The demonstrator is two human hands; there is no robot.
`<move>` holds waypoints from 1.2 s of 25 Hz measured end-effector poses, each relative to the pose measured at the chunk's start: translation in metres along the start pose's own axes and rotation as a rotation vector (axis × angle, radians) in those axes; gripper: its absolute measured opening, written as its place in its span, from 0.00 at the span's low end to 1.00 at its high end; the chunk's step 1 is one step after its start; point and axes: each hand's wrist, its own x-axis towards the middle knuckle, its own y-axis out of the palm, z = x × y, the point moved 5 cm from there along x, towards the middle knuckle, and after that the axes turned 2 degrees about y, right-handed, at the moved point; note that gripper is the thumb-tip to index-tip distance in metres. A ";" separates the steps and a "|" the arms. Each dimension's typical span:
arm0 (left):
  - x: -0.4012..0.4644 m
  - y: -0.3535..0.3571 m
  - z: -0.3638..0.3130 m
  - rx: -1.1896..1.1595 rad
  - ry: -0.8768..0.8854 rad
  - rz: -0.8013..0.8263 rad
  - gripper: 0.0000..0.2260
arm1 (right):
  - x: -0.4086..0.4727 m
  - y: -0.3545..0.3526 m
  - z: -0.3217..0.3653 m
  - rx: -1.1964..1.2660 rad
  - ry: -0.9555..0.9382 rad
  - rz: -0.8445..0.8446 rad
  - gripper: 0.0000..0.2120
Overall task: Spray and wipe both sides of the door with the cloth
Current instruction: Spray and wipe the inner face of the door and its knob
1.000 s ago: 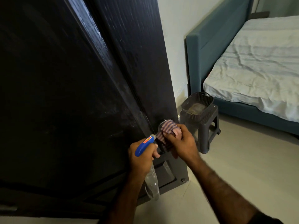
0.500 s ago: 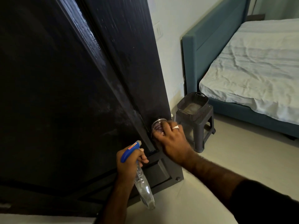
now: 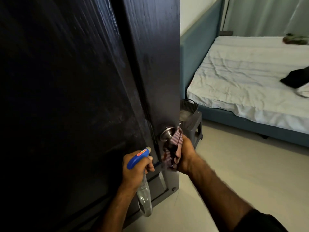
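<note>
Cloth (image 3: 175, 148) back in view, bunched in right hand (image 3: 186, 156) fingers (beside knob (image 3: 167, 135))

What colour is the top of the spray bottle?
The spray bottle's trigger head is blue with a small red label, seen best in the head view.

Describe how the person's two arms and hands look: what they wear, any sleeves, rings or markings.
Both forearms are bare. The right arm shows the edge of a dark, black-looking short sleeve at the bottom right corner of the head view. No sleeve shows on the left arm within the frame. The left hand and right hand wear no gloves; no watch or bracelet is visible, and motion blur leaves rings uncertain.
</note>
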 end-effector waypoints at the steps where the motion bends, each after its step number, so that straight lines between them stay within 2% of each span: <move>1: 0.002 -0.001 0.000 -0.008 0.012 0.017 0.11 | -0.001 -0.001 0.002 0.035 -0.028 0.001 0.22; 2: 0.003 -0.001 -0.001 -0.012 0.020 0.032 0.10 | -0.002 -0.002 0.008 -0.053 -0.140 -0.028 0.21; 5: 0.005 0.000 -0.002 -0.022 0.018 0.072 0.10 | -0.016 -0.003 0.031 -0.872 -0.571 -0.319 0.17; 6: 0.006 0.001 -0.002 -0.039 0.012 0.081 0.10 | -0.018 0.005 0.036 -1.086 -0.670 -0.365 0.16; 9: 0.011 0.004 -0.001 -0.079 -0.006 0.095 0.11 | -0.024 0.023 0.023 -1.506 -0.904 -0.513 0.25; 11: 0.013 0.007 0.000 -0.075 -0.002 0.114 0.13 | -0.022 0.022 0.009 -1.714 -1.144 -0.490 0.24; 13: 0.015 0.009 0.002 -0.073 -0.004 0.119 0.13 | -0.014 0.011 0.007 -1.899 -1.393 -0.337 0.25; 15: 0.018 0.006 0.003 -0.091 -0.021 0.112 0.13 | -0.006 0.001 0.017 -1.932 -1.536 -0.184 0.22; 16: 0.020 0.004 0.004 -0.106 -0.028 0.104 0.13 | -0.005 0.001 0.020 -1.865 -1.566 -0.157 0.19; 18: 0.025 -0.003 0.003 -0.115 -0.019 0.087 0.11 | -0.007 0.005 0.021 -1.565 -1.480 -0.168 0.17; 21: 0.032 -0.007 -0.001 -0.102 0.016 0.073 0.11 | 0.011 0.004 0.014 -0.927 -1.172 -0.247 0.10; 22: 0.035 -0.008 -0.002 -0.095 0.028 0.075 0.12 | 0.018 0.006 0.012 -0.725 -1.023 -0.275 0.09; 24: 0.040 -0.008 -0.005 -0.093 0.045 0.084 0.12 | 0.030 0.008 0.015 -0.357 -0.668 -0.331 0.14; 26: 0.043 -0.009 -0.006 -0.107 0.057 0.088 0.13 | 0.038 0.014 0.011 -0.084 -0.263 -0.203 0.18; 28: 0.044 -0.011 -0.005 -0.128 0.059 0.086 0.13 | 0.035 0.015 0.021 -0.135 -0.123 -0.148 0.27; 29: 0.044 -0.012 -0.003 -0.132 0.060 0.088 0.12 | 0.034 0.011 0.032 -0.369 -0.180 -0.195 0.31; 30: 0.045 -0.011 -0.001 -0.132 0.058 0.092 0.12 | 0.034 0.011 0.043 -0.714 -0.264 -0.232 0.32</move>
